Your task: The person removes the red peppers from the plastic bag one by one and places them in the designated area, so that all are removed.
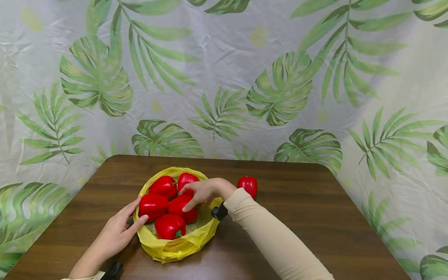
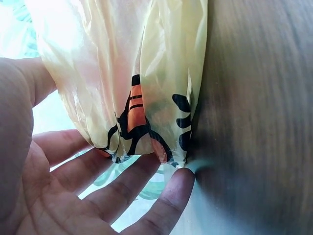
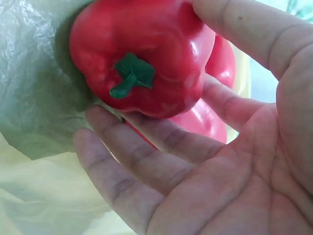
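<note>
A yellow plastic bag (image 1: 176, 249) with its rim rolled back stands on the table, several red bell peppers (image 1: 153, 206) inside it. My left hand (image 1: 117, 231) rests against the bag's left side, its thumb at the rim. Spread, fairly straight fingers touch the bag's printed outer wall (image 2: 161, 98) in the left wrist view. Reaching into the bag, my right hand (image 1: 203, 191) holds a red bell pepper (image 1: 180, 206) between thumb and fingers. That pepper's green stem (image 3: 132, 76) faces the right wrist camera. One more red bell pepper (image 1: 247, 186) is outside the bag, partly behind my right forearm.
The brown wooden table (image 1: 315, 221) has rounded far corners. Behind it hangs a pale curtain (image 1: 224, 70) with green leaf prints. My right sleeve (image 1: 273, 237) crosses over the table from the front right.
</note>
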Available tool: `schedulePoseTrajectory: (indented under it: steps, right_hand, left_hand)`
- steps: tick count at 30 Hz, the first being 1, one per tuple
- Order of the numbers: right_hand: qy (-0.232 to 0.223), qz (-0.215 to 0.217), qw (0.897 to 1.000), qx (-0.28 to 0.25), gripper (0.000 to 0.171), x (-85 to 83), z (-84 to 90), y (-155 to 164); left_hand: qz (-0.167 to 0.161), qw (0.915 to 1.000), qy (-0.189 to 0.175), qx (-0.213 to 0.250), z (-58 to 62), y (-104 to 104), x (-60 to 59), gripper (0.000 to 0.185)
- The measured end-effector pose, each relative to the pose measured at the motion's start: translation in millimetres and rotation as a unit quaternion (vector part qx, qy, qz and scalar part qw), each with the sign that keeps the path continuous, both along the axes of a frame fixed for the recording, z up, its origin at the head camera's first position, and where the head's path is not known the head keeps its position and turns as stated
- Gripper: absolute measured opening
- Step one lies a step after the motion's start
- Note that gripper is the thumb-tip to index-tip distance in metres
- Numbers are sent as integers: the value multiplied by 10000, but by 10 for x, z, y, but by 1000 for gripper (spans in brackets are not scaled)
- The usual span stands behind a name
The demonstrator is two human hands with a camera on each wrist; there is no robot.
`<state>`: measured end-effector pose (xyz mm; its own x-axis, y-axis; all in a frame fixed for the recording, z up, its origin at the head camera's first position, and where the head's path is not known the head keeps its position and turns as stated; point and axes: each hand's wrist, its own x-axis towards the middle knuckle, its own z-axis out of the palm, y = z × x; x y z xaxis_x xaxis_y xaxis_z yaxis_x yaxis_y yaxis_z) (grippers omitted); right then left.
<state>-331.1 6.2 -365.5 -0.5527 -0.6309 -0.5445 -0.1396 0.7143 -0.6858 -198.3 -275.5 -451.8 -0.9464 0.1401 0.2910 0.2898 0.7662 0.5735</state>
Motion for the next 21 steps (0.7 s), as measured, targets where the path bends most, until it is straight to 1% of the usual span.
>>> schedulePoseTrajectory:
  steps: [11, 21]
  right_hand:
    - [-86, -74, 9999, 50, 56, -32, 8, -36]
    - [-66, -42, 9999, 95, 57, -28, 25, -6]
  left_hand:
    - [-43, 10000, 29, -21, -3, -8, -2, 68]
    - [-9, 10000, -67, -30, 10, 2, 4, 69]
